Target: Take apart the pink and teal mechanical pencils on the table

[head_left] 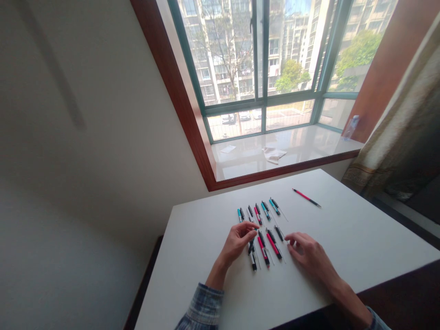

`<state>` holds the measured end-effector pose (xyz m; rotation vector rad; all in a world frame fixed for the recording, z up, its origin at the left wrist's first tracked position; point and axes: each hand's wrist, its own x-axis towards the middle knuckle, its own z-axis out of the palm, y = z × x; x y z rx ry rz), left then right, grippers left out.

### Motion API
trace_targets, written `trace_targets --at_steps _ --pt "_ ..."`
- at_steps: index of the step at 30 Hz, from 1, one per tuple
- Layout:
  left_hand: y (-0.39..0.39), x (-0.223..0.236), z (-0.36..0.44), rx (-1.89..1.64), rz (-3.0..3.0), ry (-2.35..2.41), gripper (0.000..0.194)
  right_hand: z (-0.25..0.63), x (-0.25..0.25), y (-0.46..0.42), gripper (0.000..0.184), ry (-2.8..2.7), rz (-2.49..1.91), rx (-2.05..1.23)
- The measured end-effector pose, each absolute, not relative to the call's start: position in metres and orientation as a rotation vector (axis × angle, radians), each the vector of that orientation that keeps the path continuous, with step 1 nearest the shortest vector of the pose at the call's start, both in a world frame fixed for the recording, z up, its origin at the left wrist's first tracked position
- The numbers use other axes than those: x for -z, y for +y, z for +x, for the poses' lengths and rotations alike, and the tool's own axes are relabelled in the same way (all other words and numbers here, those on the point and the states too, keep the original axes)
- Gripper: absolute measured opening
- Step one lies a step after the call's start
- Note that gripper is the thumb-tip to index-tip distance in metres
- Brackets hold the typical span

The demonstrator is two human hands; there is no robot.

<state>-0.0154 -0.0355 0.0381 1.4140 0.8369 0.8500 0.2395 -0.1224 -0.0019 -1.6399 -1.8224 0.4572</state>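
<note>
Several pens point(263, 250), left hand point(237, 243) perhaps touching, right hand point(305, 252) beside

We see a crumpled white cloth point(274, 155) and a white paper scrap point(228, 149) on the glossy white windowsill point(309, 146), with a clear plastic bottle point(351, 127) beside a beige patterned curtain point(395, 137).

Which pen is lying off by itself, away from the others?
The red pen near the table's far edge: it lies alone, well apart from the two tight rows of other pens.

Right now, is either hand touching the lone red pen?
No, the red pen lies apart near the table's far edge, away from the left hand and the right hand.
</note>
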Motion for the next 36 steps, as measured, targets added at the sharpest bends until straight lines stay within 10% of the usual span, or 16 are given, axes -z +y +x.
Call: trace_targets --at_steps 21,36 --pt "-0.038 -0.042 -0.016 -0.935 1.184 0.873 0.034 0.181 -0.032 -0.136 0.037 -1.661 -1.271 -0.754" --pt "-0.039 -0.039 -0.016 -0.839 1.155 0.86 0.037 0.193 -0.049 -0.126 0.014 -1.429 -1.291 -0.548"
